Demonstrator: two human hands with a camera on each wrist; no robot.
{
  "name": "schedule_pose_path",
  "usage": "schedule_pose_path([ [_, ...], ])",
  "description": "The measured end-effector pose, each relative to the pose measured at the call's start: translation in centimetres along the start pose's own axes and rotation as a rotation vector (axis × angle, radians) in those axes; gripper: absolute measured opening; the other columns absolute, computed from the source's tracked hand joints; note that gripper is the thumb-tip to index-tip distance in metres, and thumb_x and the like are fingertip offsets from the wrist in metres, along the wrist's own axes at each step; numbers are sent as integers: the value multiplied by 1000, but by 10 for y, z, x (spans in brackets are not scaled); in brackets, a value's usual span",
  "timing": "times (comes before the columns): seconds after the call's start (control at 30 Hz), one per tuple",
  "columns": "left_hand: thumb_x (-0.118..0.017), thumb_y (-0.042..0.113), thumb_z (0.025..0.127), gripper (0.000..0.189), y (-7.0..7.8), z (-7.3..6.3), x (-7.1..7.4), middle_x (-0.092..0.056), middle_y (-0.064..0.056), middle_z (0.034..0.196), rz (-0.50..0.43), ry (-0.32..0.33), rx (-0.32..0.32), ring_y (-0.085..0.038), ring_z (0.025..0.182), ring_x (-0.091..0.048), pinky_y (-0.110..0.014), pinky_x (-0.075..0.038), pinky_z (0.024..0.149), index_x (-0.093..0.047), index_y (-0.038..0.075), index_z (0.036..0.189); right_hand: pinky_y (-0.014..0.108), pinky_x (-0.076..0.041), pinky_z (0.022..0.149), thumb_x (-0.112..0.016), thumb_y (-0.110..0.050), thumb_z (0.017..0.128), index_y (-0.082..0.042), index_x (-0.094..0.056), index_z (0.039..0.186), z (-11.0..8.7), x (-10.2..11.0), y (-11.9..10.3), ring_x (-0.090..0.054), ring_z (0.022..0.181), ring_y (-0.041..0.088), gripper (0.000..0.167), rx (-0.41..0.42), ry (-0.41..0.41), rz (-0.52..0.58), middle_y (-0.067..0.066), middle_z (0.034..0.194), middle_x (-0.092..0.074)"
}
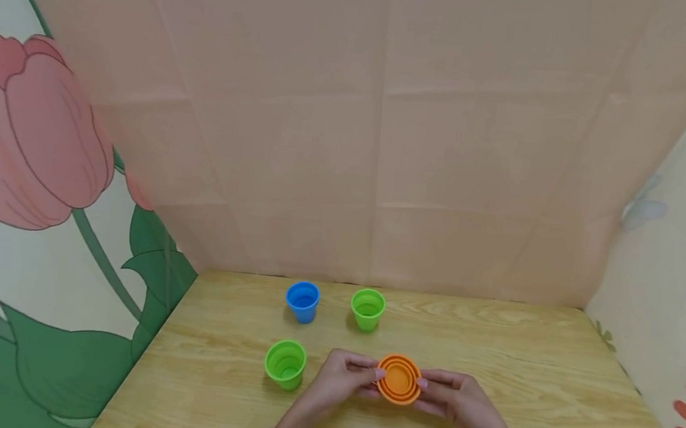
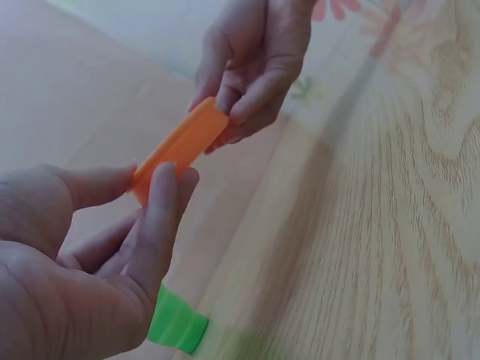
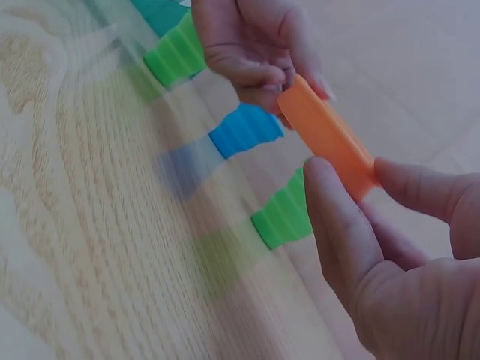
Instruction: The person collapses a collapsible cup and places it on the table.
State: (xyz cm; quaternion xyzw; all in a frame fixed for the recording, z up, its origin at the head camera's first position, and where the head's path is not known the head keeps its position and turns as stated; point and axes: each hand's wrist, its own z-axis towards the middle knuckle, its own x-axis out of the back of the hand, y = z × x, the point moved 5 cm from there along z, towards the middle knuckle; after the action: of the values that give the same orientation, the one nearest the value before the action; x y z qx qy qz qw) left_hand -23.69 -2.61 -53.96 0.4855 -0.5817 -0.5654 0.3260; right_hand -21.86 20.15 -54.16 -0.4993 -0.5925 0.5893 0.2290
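An orange collapsible cup (image 1: 399, 379), folded flat into concentric rings, is held up above the table between both hands. My left hand (image 1: 339, 379) pinches its left rim, thumb on the upper face and fingers beneath. On the opposite side my right hand (image 1: 460, 402) pinches the rim in the same way. Seen edge-on in the left wrist view, the orange cup (image 2: 180, 146) is a thin disc. The right wrist view also shows the flattened orange cup (image 3: 326, 135) between the fingertips of both hands.
Three expanded cups stand upright on the wooden table (image 1: 215, 378): a blue cup (image 1: 303, 302) at the back left, a green cup (image 1: 368, 310) at the back middle, and another green cup (image 1: 285, 365) left of my left hand. A pinkish cloth (image 1: 379, 143) hangs behind the table.
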Motion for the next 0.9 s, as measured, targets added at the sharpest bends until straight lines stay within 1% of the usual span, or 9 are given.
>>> schedule_pose_path([
  [0.13, -77, 7, 94, 25, -8, 3, -1, -80, -19, 101, -92, 11, 30, -18, 80, -79, -35, -69, 79, -76, -10, 113, 38, -62, 103, -62, -8, 105, 16, -52, 141, 0, 3, 3, -75, 113, 21, 44, -15, 38, 6, 8, 122, -75],
  [0.2, -76, 5, 94, 25, -11, 4, -2, -80, -19, 102, -130, 11, 47, -21, 82, -79, -38, -69, 80, -75, -11, 115, 38, -62, 103, -63, -8, 105, 16, -52, 140, 0, 5, 3, -75, 112, 21, 44, -18, 49, 12, 8, 121, -75],
  [0.4, -74, -2, 94, 26, -14, 10, -3, -78, -19, 106, -188, 8, 68, -27, 91, -80, -41, -68, 85, -72, -12, 118, 37, -62, 103, -61, -8, 106, 15, -55, 138, -1, 9, 1, -75, 112, 20, 40, -2, 53, 13, 6, 120, -76],
  [0.53, -72, -3, 95, 25, -15, 14, -5, -77, -20, 107, -204, 5, 69, -30, 95, -79, -41, -68, 86, -71, -14, 117, 36, -62, 103, -61, -10, 106, 18, -50, 141, 1, 12, 1, -75, 112, 20, 46, 3, 67, -1, 6, 121, -76],
  [0.67, -72, -2, 95, 25, -16, 20, -7, -77, -21, 109, -200, -8, 76, -30, 96, -79, -42, -68, 87, -71, -13, 118, 36, -62, 103, -62, -12, 106, 19, -47, 144, 2, 18, 2, -75, 112, 19, 51, -17, 95, -1, 7, 121, -76],
  [0.73, -72, -1, 96, 25, -16, 22, -8, -78, -21, 109, -196, -12, 87, -30, 96, -79, -42, -68, 88, -72, -12, 118, 36, -62, 104, -62, -12, 106, 18, -48, 143, 2, 20, 3, -75, 112, 18, 50, -19, 94, 2, 7, 121, -76],
  [0.9, -72, -2, 95, 23, -18, 29, -10, -78, -24, 108, -182, -7, 100, -31, 94, -80, -43, -68, 87, -73, -12, 116, 36, -62, 103, -60, -11, 107, 15, -55, 138, 4, 26, 4, -76, 110, 19, 41, -4, 73, 3, 6, 118, -77],
])
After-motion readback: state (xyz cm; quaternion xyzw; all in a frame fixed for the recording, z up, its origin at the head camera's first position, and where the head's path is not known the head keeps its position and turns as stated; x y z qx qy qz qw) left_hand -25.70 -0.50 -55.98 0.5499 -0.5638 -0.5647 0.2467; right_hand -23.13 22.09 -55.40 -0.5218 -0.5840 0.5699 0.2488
